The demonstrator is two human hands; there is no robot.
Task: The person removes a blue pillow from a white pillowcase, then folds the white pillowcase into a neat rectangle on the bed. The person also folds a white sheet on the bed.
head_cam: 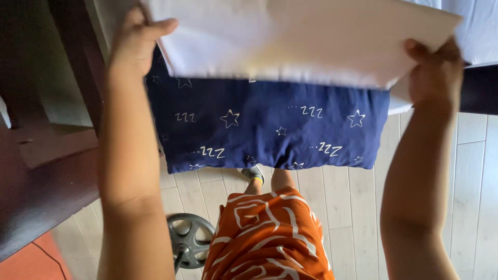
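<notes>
Furniture: dark wooden furniture (46, 171) is seen at the left edge, beside a reddish mat (31, 259) on the floor.
Left hand: the left hand (136, 44) is raised and clamped on the left corner of the white cloth (301, 36), thumb laid over the top.
Weight plate: a grey metal weight plate (188, 239) is left lying on the pale plank floor (358, 207), just beside the person's orange patterned shorts (267, 236).
White cloth: the cloth is held up flat and stretched between both hands, above the pillow.
Pillow: a navy pillow (270, 127) printed with white stars hangs below the cloth, its lower edge above the floor; what supports it cannot be told.
Progress: judged from this view, the cloth has been taken by both corners and spread; the pillow is not yet covered or enclosed by it.
Right hand: the right hand (434, 72) is closed on the cloth's right corner, well apart from the left.
Bed: white bedding (477, 31) is glimpsed at the upper right.
</notes>
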